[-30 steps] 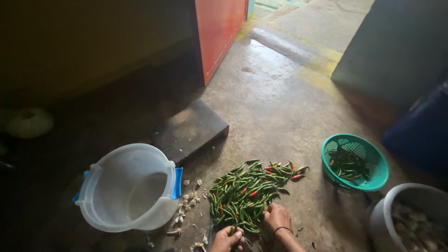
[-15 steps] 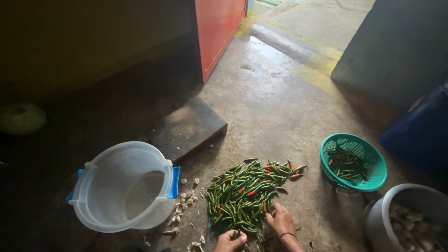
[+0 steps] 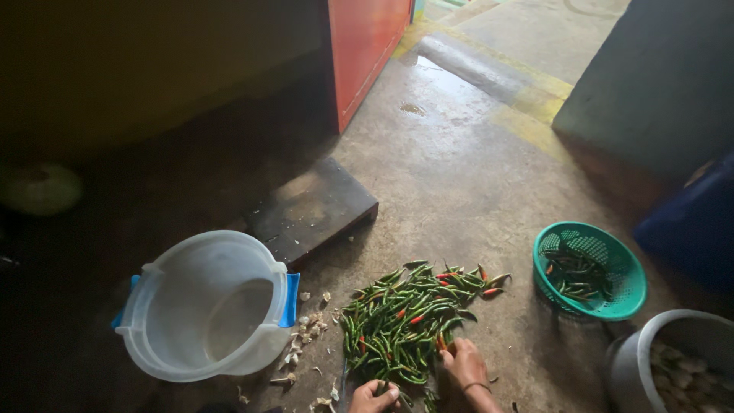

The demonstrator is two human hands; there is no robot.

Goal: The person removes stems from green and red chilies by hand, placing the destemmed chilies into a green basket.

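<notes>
Concrete floor — both hands [image 3: 419,382] still at chilli pile [image 3: 409,321], fingers apparently pinching chillies — unclear.

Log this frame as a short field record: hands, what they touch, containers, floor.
left hand: at the near edge of the chili pile, fingers curled on a chili
right hand: resting on the pile
teal basket: right of pile, holds some chilies
translucent bucket: left, blue handles
grey pot: lower right
floor: concrete, garlic skins beside bucket
</notes>
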